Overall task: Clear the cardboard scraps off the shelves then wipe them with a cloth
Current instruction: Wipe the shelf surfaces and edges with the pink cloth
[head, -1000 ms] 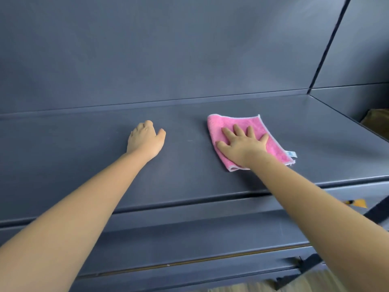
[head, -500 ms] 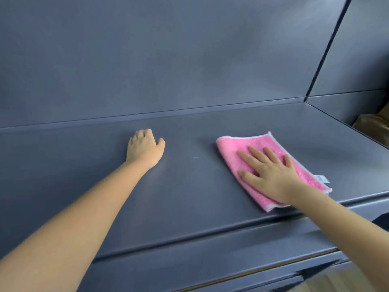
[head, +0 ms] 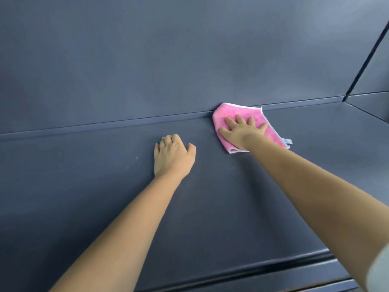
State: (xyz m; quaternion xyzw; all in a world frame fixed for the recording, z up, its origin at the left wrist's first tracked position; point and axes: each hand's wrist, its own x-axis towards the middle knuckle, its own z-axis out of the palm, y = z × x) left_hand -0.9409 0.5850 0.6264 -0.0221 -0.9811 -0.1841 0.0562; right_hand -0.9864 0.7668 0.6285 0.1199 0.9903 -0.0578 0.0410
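light: soft, even, brightest upper right | shadows: faint (under forearms) | focus: sharp | edges: wide-angle bowing

Pink cloth (head: 235,112) with pale stitched edging, folded flat, small white tag at the right corner. Pushed up against the rear seam of the dark grey shelf (head: 231,203), far edge touching the back panel, partly covered from above. Shelf surface bare and matte, with a few tiny pale specks left of centre.
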